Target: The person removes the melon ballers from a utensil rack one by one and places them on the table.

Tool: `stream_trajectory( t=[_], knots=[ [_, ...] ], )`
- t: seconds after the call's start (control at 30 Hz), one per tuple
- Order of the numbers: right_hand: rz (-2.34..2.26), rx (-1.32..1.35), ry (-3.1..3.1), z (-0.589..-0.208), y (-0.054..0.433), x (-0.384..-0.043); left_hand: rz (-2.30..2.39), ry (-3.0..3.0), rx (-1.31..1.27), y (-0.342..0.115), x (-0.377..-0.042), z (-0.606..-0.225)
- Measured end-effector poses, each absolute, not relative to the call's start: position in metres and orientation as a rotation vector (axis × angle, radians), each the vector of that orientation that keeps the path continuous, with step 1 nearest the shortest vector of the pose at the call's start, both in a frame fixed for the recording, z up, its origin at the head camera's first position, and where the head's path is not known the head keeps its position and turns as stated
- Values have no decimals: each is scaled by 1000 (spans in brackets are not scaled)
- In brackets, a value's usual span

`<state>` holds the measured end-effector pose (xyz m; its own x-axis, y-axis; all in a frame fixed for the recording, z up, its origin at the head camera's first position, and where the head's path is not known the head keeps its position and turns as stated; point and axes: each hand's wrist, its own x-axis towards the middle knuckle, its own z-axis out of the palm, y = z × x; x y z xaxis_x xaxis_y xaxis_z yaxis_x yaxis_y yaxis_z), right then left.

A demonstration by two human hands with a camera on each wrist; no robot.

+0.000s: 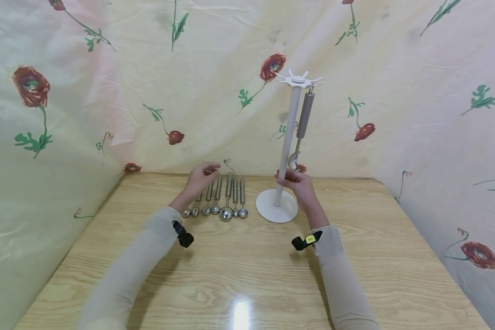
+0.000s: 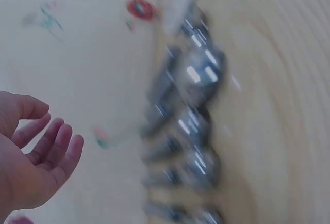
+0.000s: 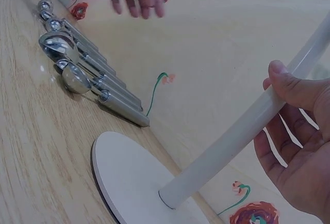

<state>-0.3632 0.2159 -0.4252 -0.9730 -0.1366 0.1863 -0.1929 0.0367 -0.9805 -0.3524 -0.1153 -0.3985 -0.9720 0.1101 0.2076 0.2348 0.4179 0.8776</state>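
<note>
My right hand point(image 1: 300, 187) holds the lower pole of a white stand point(image 1: 289, 133), thumb on one side and fingers behind it. A long-handled metal scoop point(image 1: 306, 114) hangs by its handle end from one arm of the stand's star-shaped top. My left hand point(image 1: 201, 181) is raised over the left part of a row of metal scoops, fingers loosely bent and nothing in them. The biggest scoop point(image 1: 226, 214) lies mid-row among several smaller ones, bowls towards me. In the left wrist view the row of scoops point(image 2: 201, 77) is blurred and apart from the hand.
The stand's round white base point(image 1: 268, 206) rests on the wooden table point(image 1: 239, 266), right of the scoops. A flower-patterned cloth point(image 1: 214, 82) rises behind the table and along both sides. Each wrist wears a small black camera point(image 1: 184, 236).
</note>
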Motion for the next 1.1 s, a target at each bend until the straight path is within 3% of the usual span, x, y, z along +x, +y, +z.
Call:
stream_trajectory(
  t=[0.67,1.1],
  knots=[
    [2141,331,-2234,-424,216,-365,-1883,-2178,-876,2,-329,-301],
    [2122,381,-2227,-426,217,-364,-1888,-2224,-949,34,-323,-280]
  ],
)
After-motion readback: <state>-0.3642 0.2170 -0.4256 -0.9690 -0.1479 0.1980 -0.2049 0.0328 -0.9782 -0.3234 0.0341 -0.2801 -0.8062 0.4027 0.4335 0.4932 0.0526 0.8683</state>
